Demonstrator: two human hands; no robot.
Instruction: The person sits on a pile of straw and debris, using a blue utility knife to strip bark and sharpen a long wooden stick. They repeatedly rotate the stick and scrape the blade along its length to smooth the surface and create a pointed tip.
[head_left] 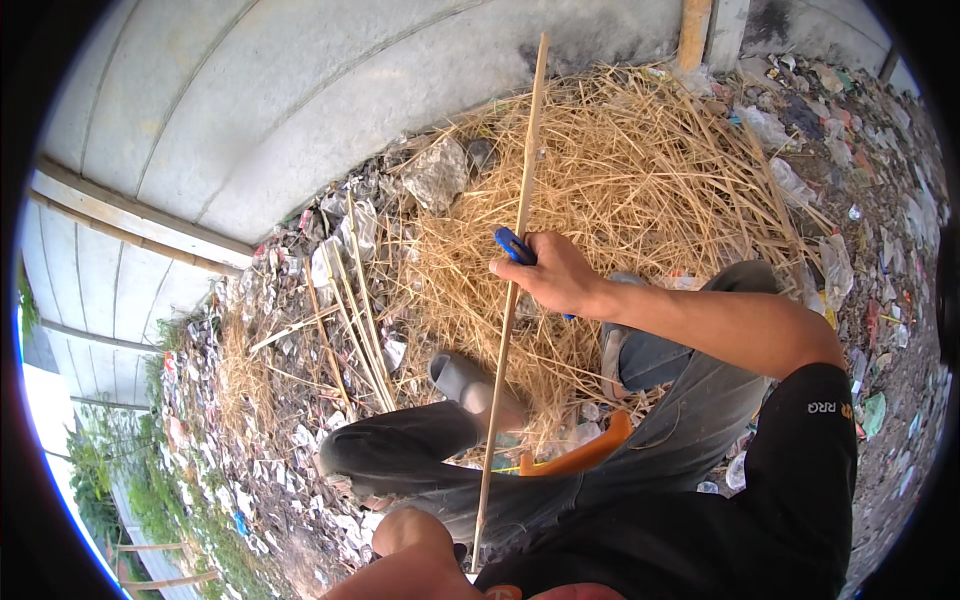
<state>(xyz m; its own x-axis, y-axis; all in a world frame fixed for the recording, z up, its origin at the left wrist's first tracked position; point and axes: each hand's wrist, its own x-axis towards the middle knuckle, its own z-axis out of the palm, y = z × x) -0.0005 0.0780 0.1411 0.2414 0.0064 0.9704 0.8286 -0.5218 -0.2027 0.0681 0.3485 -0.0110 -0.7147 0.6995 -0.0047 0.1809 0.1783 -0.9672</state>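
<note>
My right hand (pixel 562 275) is closed round a blue-handled cutter knife (pixel 514 246), whose blade I cannot make out. It meets a long, thin bamboo strip (pixel 530 160) about halfway along. The strip runs from near the wall down to my lap, passing between my legs. My left hand (pixel 412 530) is low in the view, bent beside the strip's lower end. Its fingers are hidden, so whether it grips the strip does not show. Beyond my feet lies a wide heap of pale shavings (pixel 620 180).
Several cut strips (pixel 355 310) lie left of my grey slipper (pixel 462 378). A curved orange plastic piece (pixel 585 450) is under my legs. A rock (pixel 437 175) sits by the grey concrete wall (pixel 300 90). Litter (pixel 880 230) covers the ground at right.
</note>
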